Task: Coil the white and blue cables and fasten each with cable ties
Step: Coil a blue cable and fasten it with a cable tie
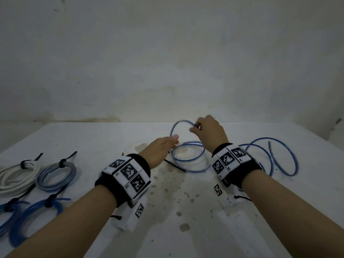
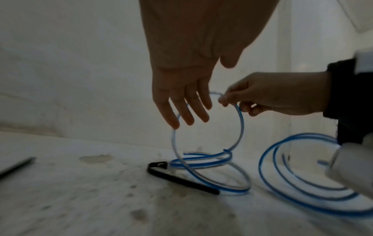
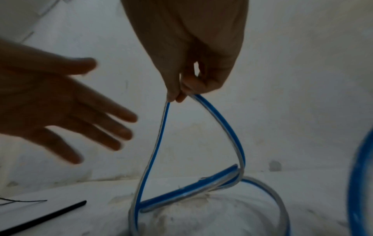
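Note:
A blue cable [image 1: 188, 159] lies partly looped on the white table [image 1: 93, 138]. My right hand [image 1: 208, 131] pinches the top of one raised loop [image 2: 240, 121] between thumb and forefinger [image 3: 175, 95]. My left hand [image 1: 163, 146] hovers just left of that loop with fingers [image 2: 181, 110] straight and spread, holding nothing. The rest of the cable [image 1: 279, 157] trails in loose curves to the right. A black cable tie [image 1: 175, 165] lies on the table under the loops [image 2: 181, 178].
At the left edge lie several tied coils: a white one [image 1: 14, 175], a pale grey-blue one [image 1: 55, 175] and blue ones [image 1: 35, 216]. A stained wall [image 1: 167, 62] rises directly behind the table. Another black tie [image 3: 40, 217] lies left of the loops.

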